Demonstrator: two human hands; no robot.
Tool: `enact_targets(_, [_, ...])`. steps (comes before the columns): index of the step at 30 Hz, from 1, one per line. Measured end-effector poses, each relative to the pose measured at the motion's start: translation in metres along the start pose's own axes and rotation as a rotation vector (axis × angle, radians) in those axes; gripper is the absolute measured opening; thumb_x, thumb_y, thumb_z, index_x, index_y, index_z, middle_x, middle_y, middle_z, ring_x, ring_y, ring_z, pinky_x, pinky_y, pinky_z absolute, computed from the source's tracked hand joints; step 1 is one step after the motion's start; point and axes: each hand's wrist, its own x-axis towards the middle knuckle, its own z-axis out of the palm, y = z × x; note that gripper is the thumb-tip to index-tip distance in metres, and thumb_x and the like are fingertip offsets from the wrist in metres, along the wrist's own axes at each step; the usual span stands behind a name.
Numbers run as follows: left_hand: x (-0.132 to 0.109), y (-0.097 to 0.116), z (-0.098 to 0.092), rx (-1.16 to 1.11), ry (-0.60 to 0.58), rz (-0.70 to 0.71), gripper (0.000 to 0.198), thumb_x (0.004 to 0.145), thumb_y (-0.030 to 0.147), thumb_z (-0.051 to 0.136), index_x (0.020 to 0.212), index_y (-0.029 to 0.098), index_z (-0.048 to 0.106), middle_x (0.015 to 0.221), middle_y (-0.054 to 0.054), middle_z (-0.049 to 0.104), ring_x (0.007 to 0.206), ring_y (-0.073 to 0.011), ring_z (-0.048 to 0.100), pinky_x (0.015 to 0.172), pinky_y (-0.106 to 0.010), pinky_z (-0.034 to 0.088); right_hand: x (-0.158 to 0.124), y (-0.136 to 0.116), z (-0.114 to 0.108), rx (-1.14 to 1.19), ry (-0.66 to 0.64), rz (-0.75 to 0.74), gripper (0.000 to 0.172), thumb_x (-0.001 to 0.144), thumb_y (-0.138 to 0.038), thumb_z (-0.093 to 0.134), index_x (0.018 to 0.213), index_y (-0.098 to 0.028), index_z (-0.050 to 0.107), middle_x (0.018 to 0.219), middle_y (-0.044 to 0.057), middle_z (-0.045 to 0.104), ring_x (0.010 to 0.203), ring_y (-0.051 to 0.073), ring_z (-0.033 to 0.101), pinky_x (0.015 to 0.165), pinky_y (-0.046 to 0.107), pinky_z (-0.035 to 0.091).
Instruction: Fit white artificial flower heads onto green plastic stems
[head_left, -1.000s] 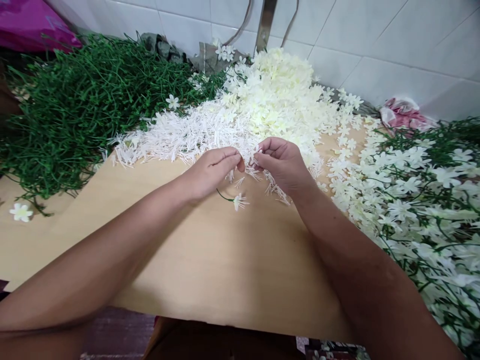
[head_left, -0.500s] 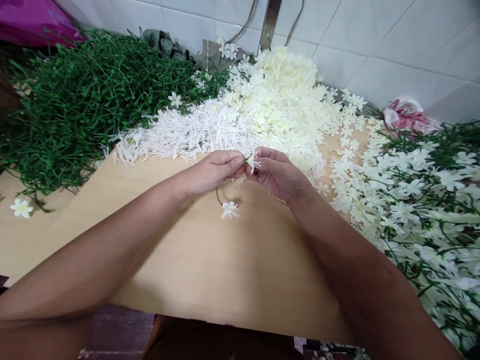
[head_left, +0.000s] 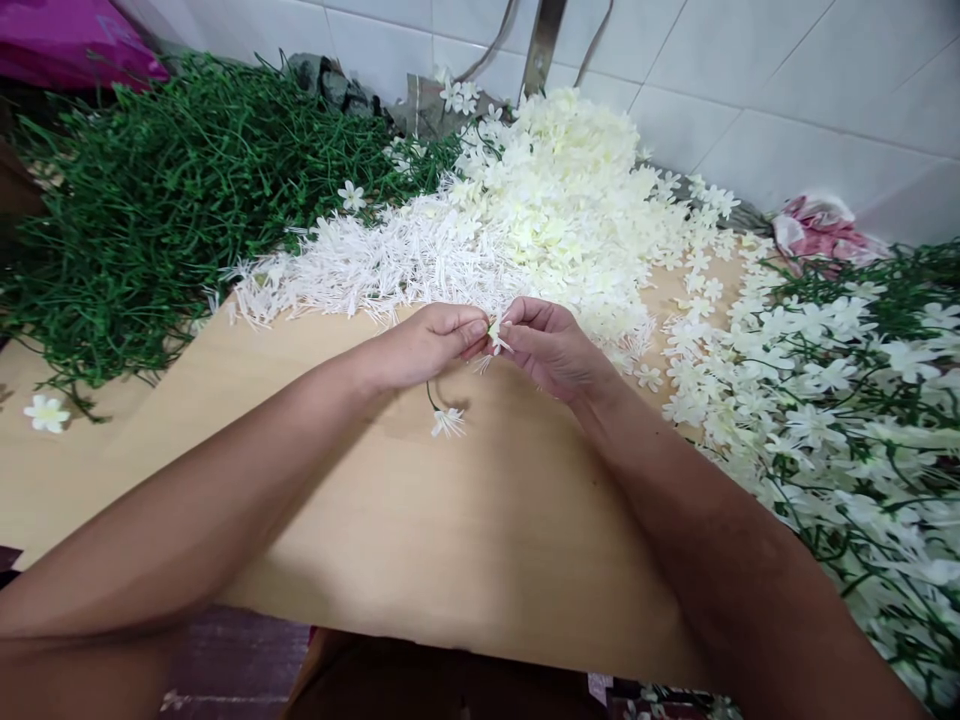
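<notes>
My left hand (head_left: 444, 340) is closed, thumb against fingers, round the green stem of an artificial flower. Below it the stem hangs down to a white blossom (head_left: 448, 422) with thin stamens. Fingertips of my right hand (head_left: 551, 345) pinch a second small white blossom (head_left: 496, 335) at the end of the stem, right beside the left thumb. Behind both hands spreads a heap of white stamens (head_left: 397, 255), and beyond it a pile of loose cream petals (head_left: 570, 180).
Green plastic stems (head_left: 187, 180) are heaped at the left. Finished white flowers (head_left: 832, 420) on stems cover the right side. A single blossom (head_left: 46, 413) lies on the tan board (head_left: 420, 540) at far left. White tiled wall (head_left: 787, 80) closes off the back.
The hanging blossom has swung slightly left. My right fingers have shifted onto the upper blossom, which is now turned and less spread between both hands.
</notes>
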Motion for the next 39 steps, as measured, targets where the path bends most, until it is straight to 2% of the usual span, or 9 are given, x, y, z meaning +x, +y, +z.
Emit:
enact_targets(5, [0.000, -0.005, 0.002, 0.072, 0.034, -0.024, 0.044, 0.084, 0.048, 0.048, 0.055, 0.018, 0.037, 0.053, 0.005, 0.033, 0.051, -0.0074, 0.030, 0.053, -0.022, 0.028, 0.001, 0.007, -0.001, -0.048, 0.057, -0.044, 0.029, 0.054, -0.029, 0.085, 0.060, -0.017, 0.059, 0.056, -0.006, 0.063, 0.054, 0.005, 0.057, 0.056, 0.020, 0.046])
enact_targets(10, [-0.001, -0.009, 0.003, 0.109, 0.025, -0.083, 0.037, 0.085, 0.040, 0.046, 0.057, 0.018, 0.039, 0.053, 0.004, 0.036, 0.052, -0.0082, 0.033, 0.053, -0.023, 0.029, 0.002, 0.011, 0.000, -0.026, 0.101, 0.002, 0.028, 0.054, -0.027, 0.084, 0.059, -0.017, 0.059, 0.054, -0.006, 0.062, 0.053, 0.005, 0.056, 0.056, 0.020, 0.046])
enact_targets(15, [0.000, -0.006, 0.003, 0.073, -0.002, -0.052, 0.032, 0.087, 0.038, 0.042, 0.062, 0.017, 0.046, 0.054, 0.005, 0.036, 0.052, -0.0086, 0.033, 0.054, -0.023, 0.030, 0.003, 0.011, -0.002, 0.082, 0.064, 0.035, 0.032, 0.049, -0.027, 0.086, 0.060, -0.018, 0.057, 0.057, -0.006, 0.062, 0.056, 0.006, 0.059, 0.067, 0.025, 0.051])
enact_targets(24, [0.001, -0.008, 0.007, 0.197, 0.050, -0.134, 0.031, 0.086, 0.023, 0.041, 0.056, 0.018, 0.040, 0.053, 0.004, 0.038, 0.052, -0.0088, 0.035, 0.055, -0.023, 0.029, 0.002, 0.011, -0.003, -0.012, 0.091, 0.034, 0.033, 0.051, -0.029, 0.086, 0.061, -0.017, 0.057, 0.057, -0.006, 0.062, 0.056, 0.005, 0.058, 0.060, 0.020, 0.047])
enact_targets(29, [0.005, -0.006, 0.009, 0.179, 0.083, -0.175, 0.032, 0.088, 0.027, 0.042, 0.057, 0.016, 0.044, 0.056, 0.003, 0.043, 0.056, -0.0092, 0.039, 0.057, -0.023, 0.032, 0.004, 0.012, -0.005, -0.076, 0.135, 0.013, 0.035, 0.051, -0.032, 0.086, 0.063, -0.017, 0.057, 0.057, -0.005, 0.063, 0.055, 0.007, 0.058, 0.058, 0.022, 0.048])
enact_targets(35, [0.005, -0.009, 0.004, -0.006, 0.121, -0.157, 0.044, 0.085, 0.052, 0.044, 0.063, 0.015, 0.052, 0.058, 0.001, 0.046, 0.056, -0.0100, 0.040, 0.057, -0.025, 0.033, 0.005, 0.011, -0.009, 0.032, 0.135, -0.005, 0.033, 0.052, -0.030, 0.086, 0.065, -0.018, 0.058, 0.059, -0.006, 0.064, 0.058, 0.006, 0.059, 0.063, 0.022, 0.050])
enact_targets(39, [0.004, -0.011, 0.000, -0.055, 0.130, -0.168, 0.030, 0.083, 0.041, 0.052, 0.069, 0.014, 0.055, 0.064, 0.001, 0.051, 0.062, -0.0097, 0.045, 0.062, -0.023, 0.036, 0.005, 0.010, -0.009, 0.035, 0.130, 0.015, 0.033, 0.051, -0.030, 0.086, 0.064, -0.018, 0.058, 0.059, -0.005, 0.065, 0.058, 0.007, 0.060, 0.064, 0.024, 0.051])
